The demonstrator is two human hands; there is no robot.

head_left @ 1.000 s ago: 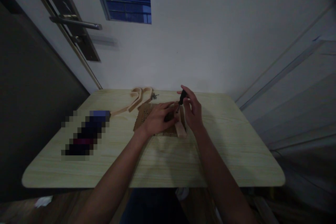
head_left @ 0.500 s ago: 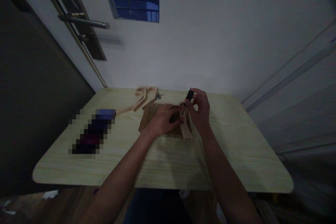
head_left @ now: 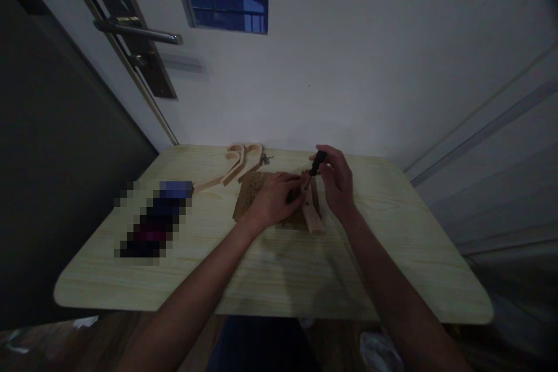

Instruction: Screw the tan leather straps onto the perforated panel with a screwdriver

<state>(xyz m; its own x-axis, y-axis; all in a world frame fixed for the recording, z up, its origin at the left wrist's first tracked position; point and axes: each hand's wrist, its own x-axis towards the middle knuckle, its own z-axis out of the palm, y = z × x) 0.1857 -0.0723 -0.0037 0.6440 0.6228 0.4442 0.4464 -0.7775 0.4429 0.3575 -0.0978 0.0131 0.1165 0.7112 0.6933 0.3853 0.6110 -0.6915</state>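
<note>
My right hand is closed around the black handle of a screwdriver. The tool leans, its shaft pointing down to the upper part of a pale wooden piece. That piece lies along the right side of a brown carved wooden panel with small cut-out holes. My left hand rests over the panel, thumb and fingers gripping the pale piece from its left side. A dark spot, perhaps a screw or hole, shows on the piece below the tip. Whether the tip sits in a screw is too small to tell.
Two curved pale wooden parts lie at the back of the table, near a small heap of screws. A thin wooden strip is left of them. A blurred-out dark object lies on the left. Behind stands a door with a handle.
My right hand has shifted its grip on the screwdriver, and more of the handle shows now. My left hand stays on the wooden piece. The view has moved slightly.
</note>
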